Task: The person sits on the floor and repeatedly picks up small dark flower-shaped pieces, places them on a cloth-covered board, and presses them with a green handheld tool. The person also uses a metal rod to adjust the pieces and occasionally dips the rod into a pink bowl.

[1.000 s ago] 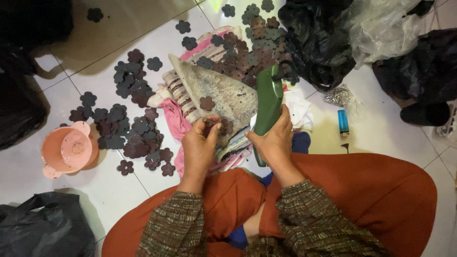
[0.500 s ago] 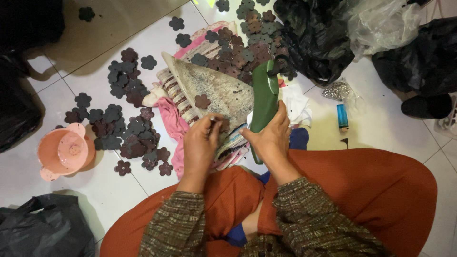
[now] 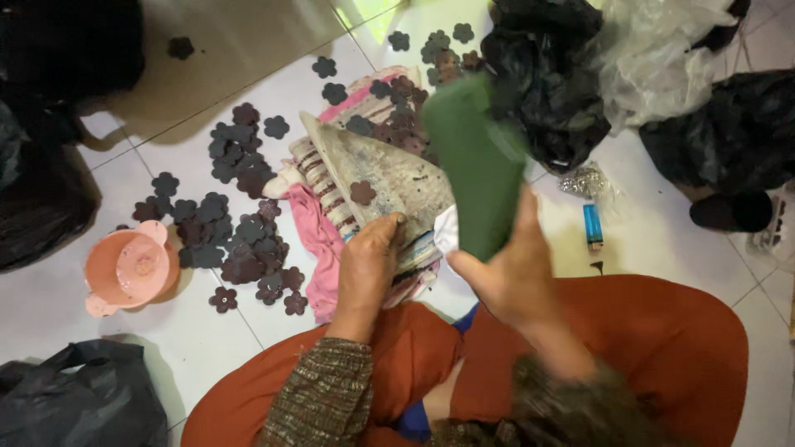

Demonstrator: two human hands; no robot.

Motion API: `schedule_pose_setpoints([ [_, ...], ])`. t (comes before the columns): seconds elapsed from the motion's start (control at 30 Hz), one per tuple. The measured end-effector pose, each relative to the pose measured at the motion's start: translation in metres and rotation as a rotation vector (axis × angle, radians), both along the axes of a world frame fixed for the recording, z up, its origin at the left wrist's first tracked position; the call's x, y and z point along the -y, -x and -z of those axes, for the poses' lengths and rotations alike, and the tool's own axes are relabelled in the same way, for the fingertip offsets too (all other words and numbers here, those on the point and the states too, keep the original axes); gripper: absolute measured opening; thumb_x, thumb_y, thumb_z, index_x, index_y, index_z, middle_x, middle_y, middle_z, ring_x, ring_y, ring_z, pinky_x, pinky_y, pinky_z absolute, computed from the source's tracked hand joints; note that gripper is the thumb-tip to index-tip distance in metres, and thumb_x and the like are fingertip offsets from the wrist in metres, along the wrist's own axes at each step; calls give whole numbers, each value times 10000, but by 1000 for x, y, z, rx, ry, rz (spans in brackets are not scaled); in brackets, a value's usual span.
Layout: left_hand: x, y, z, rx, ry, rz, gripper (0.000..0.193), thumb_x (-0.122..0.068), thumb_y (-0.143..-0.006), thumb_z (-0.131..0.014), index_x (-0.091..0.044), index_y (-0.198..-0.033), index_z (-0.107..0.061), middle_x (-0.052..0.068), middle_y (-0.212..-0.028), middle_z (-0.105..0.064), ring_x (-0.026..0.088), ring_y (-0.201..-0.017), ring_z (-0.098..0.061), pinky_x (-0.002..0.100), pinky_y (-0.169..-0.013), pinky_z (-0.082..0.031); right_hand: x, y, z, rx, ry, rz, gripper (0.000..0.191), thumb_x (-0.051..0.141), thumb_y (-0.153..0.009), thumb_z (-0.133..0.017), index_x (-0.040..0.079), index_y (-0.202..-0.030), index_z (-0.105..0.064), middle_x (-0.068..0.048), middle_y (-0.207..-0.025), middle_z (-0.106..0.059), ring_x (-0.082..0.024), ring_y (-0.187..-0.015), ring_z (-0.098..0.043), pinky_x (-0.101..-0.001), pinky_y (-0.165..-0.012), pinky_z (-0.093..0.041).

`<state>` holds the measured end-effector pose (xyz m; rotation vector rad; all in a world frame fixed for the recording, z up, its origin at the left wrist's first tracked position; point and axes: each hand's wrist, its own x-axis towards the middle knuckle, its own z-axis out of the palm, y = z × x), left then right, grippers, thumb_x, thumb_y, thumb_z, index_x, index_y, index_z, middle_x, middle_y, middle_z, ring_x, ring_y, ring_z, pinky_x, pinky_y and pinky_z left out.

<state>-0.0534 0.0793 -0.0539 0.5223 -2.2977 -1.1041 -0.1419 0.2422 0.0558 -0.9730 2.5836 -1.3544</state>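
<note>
Since the earlier frames the right hand (image 3: 513, 277) has lifted the green sheet (image 3: 479, 165) higher and toward the camera; both now appear blurred and larger. The left hand (image 3: 368, 269) has stayed on the near edge of the grey pad (image 3: 381, 178).

The right hand grips the lower end of the green sheet, thumb on one side and fingers on the other, holding it upright above the floor (image 3: 671, 240). The left hand is curled, fingertips pressing the pad's near edge; whether it pinches anything cannot be told. One dark flower-shaped cutout (image 3: 362, 192) lies on the pad, just beyond the left hand.

The pad rests on striped and pink cloth (image 3: 319, 232). Many dark flower cutouts (image 3: 236, 240) lie scattered on the floor to the left and at the far side. A pink plastic bowl (image 3: 128, 269) sits at the left. Black plastic bags (image 3: 542, 74) lie at the far right, partly hidden by the sheet. A blue lighter (image 3: 593, 225) lies right of the sheet.
</note>
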Motion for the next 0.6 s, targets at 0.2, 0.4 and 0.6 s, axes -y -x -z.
schedule_pose_setpoints([
  [0.2,0,0,6,31,-7,-7,184,-32,-904,-645,-60,-1077,-703,169,-988,-735,343,-877,-725,404,-738,-577,-28,-25,-12,158,180,100,912,189,-715,-842,-29,-1475,-388,-222,-1314,-545,-336,-1197,-556,-439,-1039,-464],
  [0.4,2,-2,17,121,27,15,59,-41,-832,-655,-19,-887,-647,181,-874,-680,380,-833,-695,451,-710,-553,-13,-29,21,165,-329,-132,1024,237,-679,-833,-34,-1497,-281,-254,-1386,-498,-387,-1283,-515,-466,-1052,-416],
  [0.6,5,2,16,80,46,10,111,17,-803,-654,-29,-903,-667,176,-904,-687,375,-843,-699,448,-722,-559,5,-31,-1,13,-343,-82,1026,238,-630,-835,-5,-1484,-321,-257,-1345,-530,-419,-1228,-529,-459,-1022,-428],
])
